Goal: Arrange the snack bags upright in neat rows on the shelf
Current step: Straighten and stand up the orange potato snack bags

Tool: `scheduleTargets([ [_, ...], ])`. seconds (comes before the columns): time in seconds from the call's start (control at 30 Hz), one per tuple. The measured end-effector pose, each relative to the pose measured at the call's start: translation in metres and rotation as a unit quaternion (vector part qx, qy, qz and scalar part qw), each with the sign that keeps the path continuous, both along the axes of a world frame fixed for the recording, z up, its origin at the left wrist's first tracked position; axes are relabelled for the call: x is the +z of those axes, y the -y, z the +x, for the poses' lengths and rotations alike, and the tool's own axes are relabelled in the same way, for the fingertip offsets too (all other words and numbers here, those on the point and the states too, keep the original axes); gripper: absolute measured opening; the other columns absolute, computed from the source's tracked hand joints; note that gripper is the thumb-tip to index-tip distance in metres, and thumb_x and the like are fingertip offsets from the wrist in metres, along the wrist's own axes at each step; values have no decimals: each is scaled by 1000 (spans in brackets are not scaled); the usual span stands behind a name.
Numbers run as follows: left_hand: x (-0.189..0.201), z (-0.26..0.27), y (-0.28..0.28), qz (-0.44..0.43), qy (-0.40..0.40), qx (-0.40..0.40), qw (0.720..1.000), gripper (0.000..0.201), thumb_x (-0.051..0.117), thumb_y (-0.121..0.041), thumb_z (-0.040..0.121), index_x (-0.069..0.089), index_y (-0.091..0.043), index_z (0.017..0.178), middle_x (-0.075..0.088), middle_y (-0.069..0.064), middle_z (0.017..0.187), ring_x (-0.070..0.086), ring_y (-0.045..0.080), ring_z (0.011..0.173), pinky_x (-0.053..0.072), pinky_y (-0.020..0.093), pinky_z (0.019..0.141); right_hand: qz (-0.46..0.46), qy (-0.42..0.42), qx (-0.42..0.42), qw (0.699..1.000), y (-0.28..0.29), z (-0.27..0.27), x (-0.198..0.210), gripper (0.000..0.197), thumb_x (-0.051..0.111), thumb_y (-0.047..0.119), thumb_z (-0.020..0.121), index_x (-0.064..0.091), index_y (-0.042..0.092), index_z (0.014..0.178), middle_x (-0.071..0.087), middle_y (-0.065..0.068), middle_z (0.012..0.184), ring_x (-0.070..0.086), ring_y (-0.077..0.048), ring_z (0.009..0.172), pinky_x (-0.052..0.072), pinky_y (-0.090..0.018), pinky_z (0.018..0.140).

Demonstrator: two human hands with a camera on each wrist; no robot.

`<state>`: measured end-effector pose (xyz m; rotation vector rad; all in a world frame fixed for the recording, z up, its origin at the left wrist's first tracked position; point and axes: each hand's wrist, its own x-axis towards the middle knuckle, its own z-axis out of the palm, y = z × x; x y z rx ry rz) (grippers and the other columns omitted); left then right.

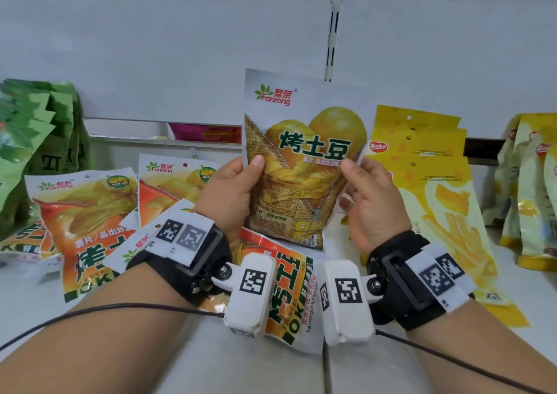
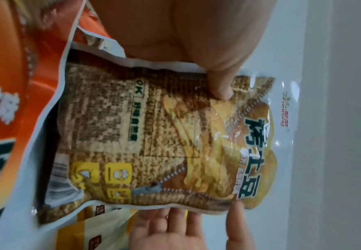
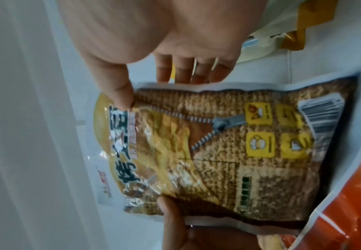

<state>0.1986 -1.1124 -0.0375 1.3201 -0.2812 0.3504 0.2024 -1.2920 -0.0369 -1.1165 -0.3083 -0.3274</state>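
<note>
Brown bag upright between both hands, above shelf. Left hand and right hand pinch its side edges. Orange bags flat beneath; yellow bags right.

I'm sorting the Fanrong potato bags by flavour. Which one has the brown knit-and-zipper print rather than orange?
The brown bag, held upright by the left hand and right hand. The orange bags lie flat on the shelf.

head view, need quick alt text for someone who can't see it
Two hands, left hand and right hand, hold a brown potato chip bag upright over a white shelf. Orange chip bags lie flat at left; yellow bags lean at right.
</note>
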Motion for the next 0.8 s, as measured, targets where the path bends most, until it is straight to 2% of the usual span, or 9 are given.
scheduleTargets([
  [0.13,4,2,-3,-18,-24,61,998,26,50,-33,97,68,-14,98,67,22,112,63,34,103,47,47,95,-47,-14,-91,995,7,3,-3,23,65,7,82,50,21,72,46,2,69,42,-11,60,34,-23,58],
  [0.23,17,0,-5,-1,-55,79,995,38,47,-45,94,64,-12,101,65,25,111,56,34,104,39,55,102,-130,-6,-7,991,3,-3,-2,18,59,6,86,60,21,77,57,7,60,50,-8,53,42,-20,53],
  [0.33,28,-4,-1,9,-46,77,996,39,42,-41,99,63,-10,111,69,18,112,64,33,109,48,49,98,-193,-18,63,979,-1,-7,-3,21,65,19,84,64,34,98,67,15,85,62,-4,74,48,-21,67],
  [0.43,32,-14,10,21,-31,42,998,43,38,-37,100,58,-4,120,66,19,118,63,32,111,50,41,93,-211,-8,95,973,-4,-8,-4,61,75,37,69,48,40,123,56,9,120,57,2,101,47,-14,73],
  [0.53,33,-26,21,70,-44,-35,996,53,36,-55,90,68,-18,111,70,6,114,64,23,110,50,41,90,-211,32,119,970,-6,-13,-4,89,80,30,62,35,34,139,49,9,134,54,-9,117,48,-27,93],
  [0.6,34,-32,25,94,-49,-63,992,60,35,-66,77,74,-26,98,71,-4,113,63,13,111,48,36,92,-210,64,107,970,-7,-14,-4,76,79,16,68,42,27,133,62,9,122,61,-5,108,51,-26,92],
  [0.67,35,-34,28,89,-42,-66,993,60,34,-66,74,75,-27,94,71,-7,112,63,11,111,48,33,91,-203,80,41,975,-7,-13,-3,49,71,7,79,53,27,119,68,13,105,64,6,93,52,-15,79],
  [0.73,35,-33,30,69,-21,-25,997,46,42,-56,81,72,-24,94,74,-5,100,67,11,96,51,27,80,-171,66,-27,983,-4,-8,-2,31,61,7,87,59,21,114,68,14,96,64,9,81,49,-8,68],
  [0.8,34,-29,27,67,0,64,996,15,57,-34,90,67,-24,95,71,-4,91,64,14,83,51,27,70,-121,42,-35,991,0,-3,-1,26,56,6,91,57,18,113,69,6,95,68,-2,81,53,-15,68],
])
